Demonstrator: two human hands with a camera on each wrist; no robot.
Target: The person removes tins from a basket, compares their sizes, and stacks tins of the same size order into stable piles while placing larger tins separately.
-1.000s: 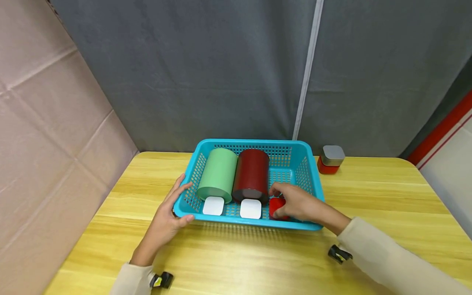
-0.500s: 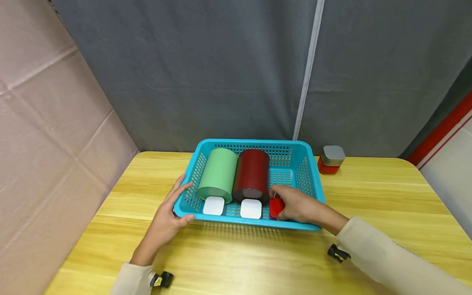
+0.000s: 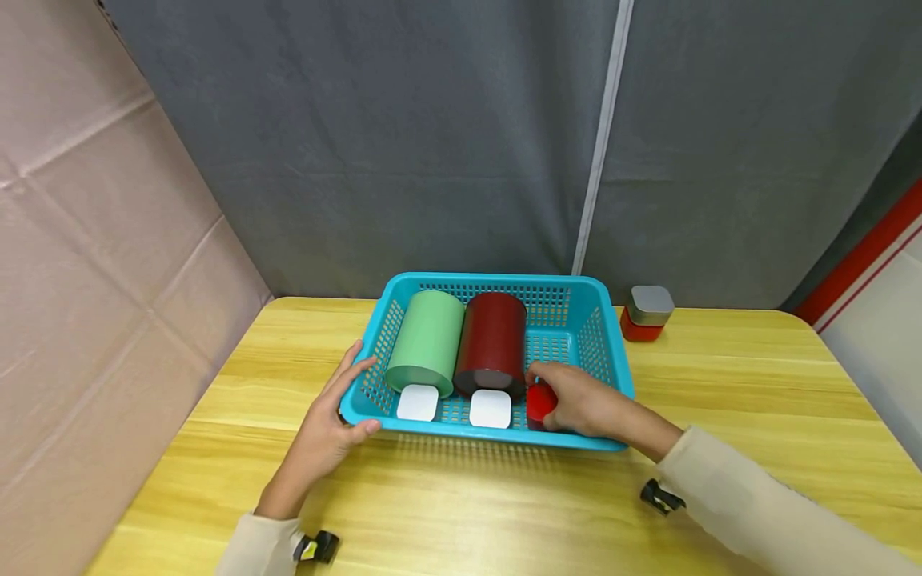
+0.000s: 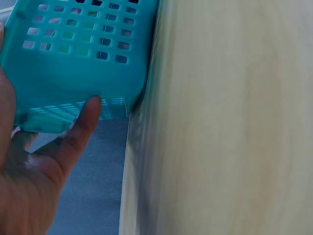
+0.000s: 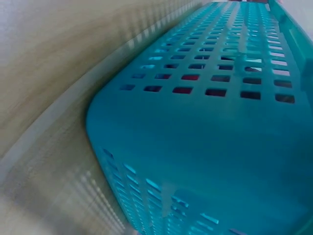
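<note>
A blue plastic basket (image 3: pixel 504 282) stands on the table. My left hand (image 3: pixel 326 428) holds its near left corner, thumb at the front rim and fingers over the left side. In the left wrist view the left hand (image 4: pixel 54 156) has one digit against the perforated wall. My right hand (image 3: pixel 582 400) reaches inside the near right corner and grips a small red square-topped container (image 3: pixel 539 402), partly hidden by the fingers. To its left sit two white square-topped containers, one in the middle (image 3: pixel 491 409) and one further left (image 3: pixel 418 402). The right wrist view shows the basket (image 5: pixel 195 147) but no hand.
A light green cylinder (image 3: pixel 426 340) and a dark red cylinder (image 3: pixel 493 340) lie side by side in the basket, behind the white containers. Right of the basket stands a grey square piece (image 3: pixel 651 299) on a red one (image 3: pixel 640 330). A grey curtain (image 3: pixel 432 160) hangs behind the table (image 3: pixel 756 384).
My right hand has shifted slightly and its thumb has slid to the right side of the red container, which now sits at a slight tilt. The left hand and basket have stayed put.
</note>
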